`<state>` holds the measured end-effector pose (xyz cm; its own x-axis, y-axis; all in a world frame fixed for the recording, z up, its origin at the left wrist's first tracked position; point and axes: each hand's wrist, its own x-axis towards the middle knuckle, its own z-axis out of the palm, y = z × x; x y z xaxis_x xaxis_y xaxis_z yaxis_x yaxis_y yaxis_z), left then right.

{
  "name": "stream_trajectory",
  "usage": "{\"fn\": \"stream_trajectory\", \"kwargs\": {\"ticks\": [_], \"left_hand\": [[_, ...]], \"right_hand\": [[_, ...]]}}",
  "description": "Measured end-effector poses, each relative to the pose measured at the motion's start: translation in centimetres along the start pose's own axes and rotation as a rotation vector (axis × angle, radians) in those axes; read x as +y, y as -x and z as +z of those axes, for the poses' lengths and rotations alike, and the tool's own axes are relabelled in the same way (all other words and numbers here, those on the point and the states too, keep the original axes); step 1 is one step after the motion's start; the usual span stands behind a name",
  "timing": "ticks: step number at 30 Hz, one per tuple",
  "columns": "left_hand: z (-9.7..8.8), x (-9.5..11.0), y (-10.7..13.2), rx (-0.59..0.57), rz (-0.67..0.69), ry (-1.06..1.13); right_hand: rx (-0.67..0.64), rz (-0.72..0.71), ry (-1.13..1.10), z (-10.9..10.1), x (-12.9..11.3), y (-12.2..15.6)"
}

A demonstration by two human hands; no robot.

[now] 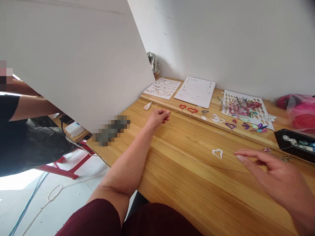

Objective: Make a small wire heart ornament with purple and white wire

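My left hand is raised over the far left part of the table, thumb and fingers pinched together. A thin gold-coloured wire shows at its fingertips. My right hand hovers over the right side, its thumb and forefinger tips brought together; whatever may be between them is too small to make out. Just left of those fingertips lies a white heart-shaped cutout. Beyond my left hand, red heart outlines with thin wire stems rest along a wooden ledge. A dark blue heart and a purple heart lie farther right.
A small white glue bottle lies at the left. Behind the ledge are cutout sheets, a paper stack and wire flowers. A black tray stands right. Another person is beyond the white partition.
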<state>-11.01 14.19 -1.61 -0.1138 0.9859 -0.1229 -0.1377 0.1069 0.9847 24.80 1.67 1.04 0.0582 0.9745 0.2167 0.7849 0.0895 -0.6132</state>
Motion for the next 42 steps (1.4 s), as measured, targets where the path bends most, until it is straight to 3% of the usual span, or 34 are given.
{"fn": "stream_trajectory", "kwargs": {"ticks": [4,8,12,19,24,26,32,42], "left_hand": [[0.3,-0.2,0.2,-0.060,-0.027,0.035],[0.6,-0.1,0.5,-0.107,-0.049,0.044],[1.0,0.1,0.7,-0.157,-0.069,0.009],[1.5,0.0,0.8,-0.201,-0.092,-0.013],[1.6,0.1,1.2,-0.221,-0.119,0.042],[1.7,0.2,1.3,-0.239,-0.126,0.051],[1.6,0.0,1.1,-0.236,-0.122,0.016],[1.3,0.1,0.9,-0.119,-0.127,0.066]], "right_hand": [[-0.183,0.067,-0.440,5.5,-5.9,-4.1],[-0.138,0.136,-0.884,11.5,-8.8,-7.7],[-0.069,0.125,-1.029,14.3,-10.6,-9.3],[0.114,0.049,-1.043,13.6,-10.4,-9.8],[-0.029,-0.044,-0.933,13.9,-10.1,-9.3],[-0.013,-0.080,-0.913,14.1,-10.4,-9.1],[0.136,0.013,-1.076,12.9,-11.0,-9.4],[0.049,0.128,-1.170,11.5,-10.2,-9.3]]}}
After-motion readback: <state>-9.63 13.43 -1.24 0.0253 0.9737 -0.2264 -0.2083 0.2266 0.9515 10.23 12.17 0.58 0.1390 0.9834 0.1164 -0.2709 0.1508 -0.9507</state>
